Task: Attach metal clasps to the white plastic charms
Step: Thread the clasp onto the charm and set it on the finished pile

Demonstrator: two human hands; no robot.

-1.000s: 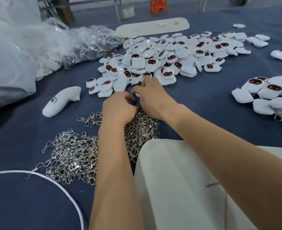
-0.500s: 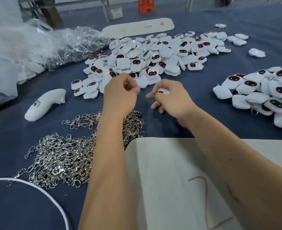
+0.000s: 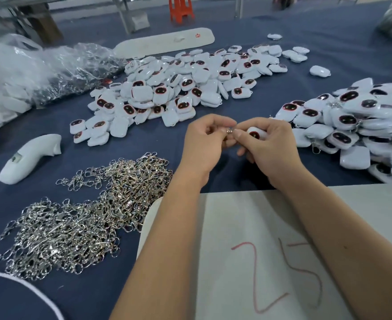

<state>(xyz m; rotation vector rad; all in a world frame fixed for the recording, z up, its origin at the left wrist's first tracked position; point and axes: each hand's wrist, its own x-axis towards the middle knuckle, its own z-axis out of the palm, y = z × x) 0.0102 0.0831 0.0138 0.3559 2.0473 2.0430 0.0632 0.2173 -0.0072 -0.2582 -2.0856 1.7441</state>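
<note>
My right hand [image 3: 272,147] grips a white plastic charm [image 3: 257,133] with a dark red-rimmed face. My left hand [image 3: 203,145] pinches a small metal clasp [image 3: 229,130] and holds it against the charm's left edge. Both hands meet above the blue cloth at mid table. A heap of loose silver clasps [image 3: 81,218] lies to the left of my left forearm. A large pile of white charms [image 3: 181,88] spreads behind my hands. Another pile of charms [image 3: 356,125], some with clasps showing, lies at the right.
A white handle-shaped plastic part [image 3: 28,158] lies at the left. Clear plastic bags [image 3: 40,70] sit at the back left. A pale board with red markings [image 3: 271,255] lies under my forearms. A long white tray [image 3: 165,42] and an orange stool [image 3: 181,8] are behind.
My hands rose from the clasp heap and came together. The right hand picked up a charm, the left a clasp, and the clasp now touches the charm. The view shifted right.
</note>
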